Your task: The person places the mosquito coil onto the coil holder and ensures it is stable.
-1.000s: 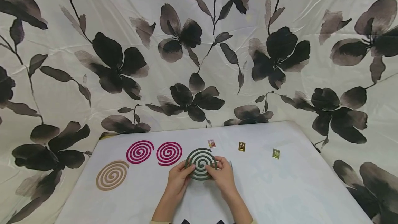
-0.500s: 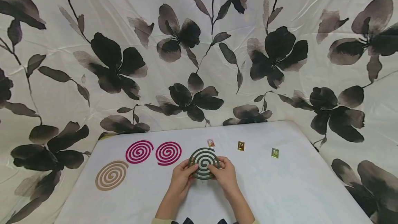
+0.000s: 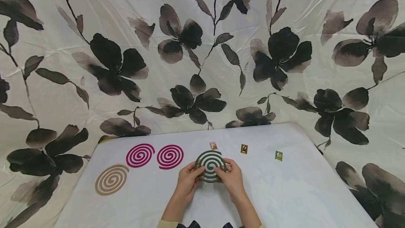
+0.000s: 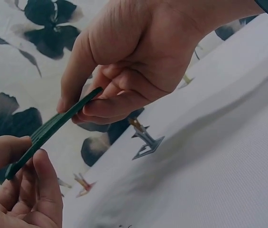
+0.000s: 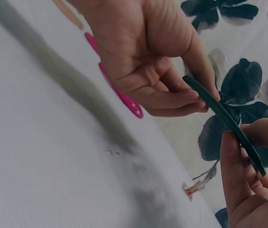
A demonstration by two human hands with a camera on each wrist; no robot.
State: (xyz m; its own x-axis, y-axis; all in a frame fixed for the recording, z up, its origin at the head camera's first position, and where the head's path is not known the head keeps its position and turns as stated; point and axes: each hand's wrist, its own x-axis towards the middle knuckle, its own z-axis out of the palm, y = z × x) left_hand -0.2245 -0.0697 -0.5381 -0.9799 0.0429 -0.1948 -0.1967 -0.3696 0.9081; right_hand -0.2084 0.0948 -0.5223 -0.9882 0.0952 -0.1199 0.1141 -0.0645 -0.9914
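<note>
Both hands hold a dark green mosquito coil [image 3: 210, 166] above the middle of the table, its spiral face turned toward the head camera. My left hand [image 3: 187, 178] pinches its left edge, thumb on the near face and fingers behind. On the opposite edge, my right hand [image 3: 233, 178] grips it in the same way. Seen edge-on in the left wrist view, the coil [image 4: 53, 128] slants between the two hands, well above the tabletop. Below and beyond the right hand stands a grey metal coil stand [image 4: 148, 145] with upright prongs.
Two magenta coils [image 3: 140, 155] and one tan coil [image 3: 112, 179] lie flat on the left of the white table [image 3: 284, 192]. Toward the back are small stands: a pinkish one [image 3: 213, 146], a gold one [image 3: 244, 149] and a green one [image 3: 278, 156]. A flowered cloth [image 3: 196, 55] hangs behind.
Both hands have shifted slightly to the right together with the green coil. Their grip looks the same, and the other coils and stands stay in place.
</note>
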